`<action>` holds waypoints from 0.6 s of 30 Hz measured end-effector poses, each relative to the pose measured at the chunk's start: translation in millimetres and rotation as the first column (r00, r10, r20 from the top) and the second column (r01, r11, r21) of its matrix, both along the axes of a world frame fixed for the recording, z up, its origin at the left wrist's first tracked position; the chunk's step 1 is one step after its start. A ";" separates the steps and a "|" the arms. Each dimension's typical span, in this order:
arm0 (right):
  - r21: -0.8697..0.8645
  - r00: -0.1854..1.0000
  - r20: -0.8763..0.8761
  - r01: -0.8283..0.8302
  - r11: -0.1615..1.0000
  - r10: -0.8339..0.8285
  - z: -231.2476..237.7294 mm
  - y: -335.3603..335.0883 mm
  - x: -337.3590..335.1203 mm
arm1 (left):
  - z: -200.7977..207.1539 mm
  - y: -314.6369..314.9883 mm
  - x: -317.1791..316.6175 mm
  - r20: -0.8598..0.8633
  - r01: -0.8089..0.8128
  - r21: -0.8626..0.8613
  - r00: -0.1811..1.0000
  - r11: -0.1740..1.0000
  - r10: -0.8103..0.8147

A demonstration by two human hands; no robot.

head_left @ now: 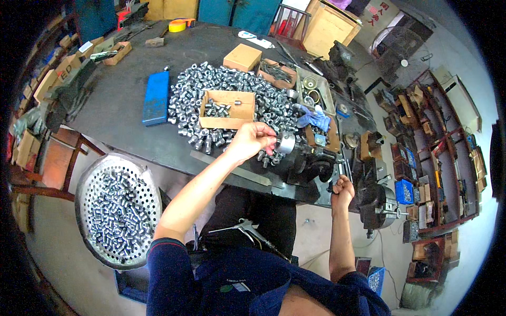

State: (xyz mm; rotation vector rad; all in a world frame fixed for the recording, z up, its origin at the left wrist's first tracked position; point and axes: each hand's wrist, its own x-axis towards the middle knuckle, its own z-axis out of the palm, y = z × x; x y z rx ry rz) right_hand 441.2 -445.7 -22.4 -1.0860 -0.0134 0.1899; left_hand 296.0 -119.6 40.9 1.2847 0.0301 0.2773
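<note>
My left hand (pixel 254 141) reaches over the near edge of the bench, thumb and fingers pinched together right at the face of a round silver chuck (pixel 286 142). Whatever small piece lies between those fingertips is hidden by them. The chuck sits on a dark bench-mounted machine (pixel 312 164). To its right, my right hand (pixel 343 191) is closed in a fist at a dark handle, most of which the fingers cover. A big heap of shiny metal fittings (pixel 211 79) spreads behind my left hand. Amid the heap stands an open cardboard box (pixel 243 114) with several fittings inside.
A perforated metal basin (pixel 149 192) full of fittings stands lower left. On the bench are a blue box (pixel 156 98), a closed carton (pixel 242 57), a blue glove (pixel 314 118) and a tray of rings (pixel 321 89). An air gun (pixel 245 227) lies by my lap. Shelves (pixel 448 152) line the right.
</note>
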 end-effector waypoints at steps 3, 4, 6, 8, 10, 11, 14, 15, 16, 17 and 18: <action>-0.051 0.997 -0.065 0.046 0.998 -0.049 17.9 4.1 -4.4 | 1.2 3.7 0.5 0.024 0.029 -0.020 0.999 0.999 -0.029; -0.066 0.999 -0.038 -0.011 0.998 0.008 32.6 6.5 -10.1 | -0.5 5.1 1.6 0.036 0.039 -0.020 0.999 0.999 -0.039; -0.073 1.000 0.004 -0.030 0.997 0.030 53.1 9.8 -12.0 | 1.3 7.0 1.3 0.030 0.069 -0.023 0.997 0.997 -0.068; -0.107 0.994 0.046 -0.094 0.990 0.100 67.6 12.6 0.0 | 5.4 5.9 0.4 0.026 0.041 0.006 0.999 0.999 -0.041; -0.115 0.984 0.146 -0.085 0.990 0.101 75.4 15.5 15.5 | 3.7 3.2 1.6 0.005 -0.012 0.138 1.000 0.990 0.012; -0.068 0.984 0.151 -0.082 0.994 0.091 76.9 19.2 31.1 | 1.8 -0.7 0.7 -0.010 -0.050 0.254 0.998 0.966 0.054; -0.016 0.979 0.184 -0.088 0.996 0.090 74.3 39.1 71.2 | 4.4 -17.8 -2.1 0.110 -0.308 0.751 0.930 0.584 0.350; -0.047 0.987 0.159 -0.013 0.999 0.021 69.5 46.3 83.6 | 8.3 -21.4 -2.8 0.177 -0.356 0.828 0.899 0.433 0.401; -0.056 0.986 0.160 -0.029 0.998 0.038 59.4 53.9 95.4 | 7.6 -23.3 -2.7 0.178 -0.369 0.824 0.889 0.429 0.423; -0.064 0.985 0.165 -0.043 0.997 0.053 49.2 60.7 103.5 | 6.2 -24.7 -1.2 0.184 -0.385 0.820 0.878 0.424 0.443; -0.147 0.983 0.184 0.027 0.989 0.000 37.1 63.1 107.4 | 5.5 -26.0 0.7 0.189 -0.400 0.815 0.868 0.420 0.460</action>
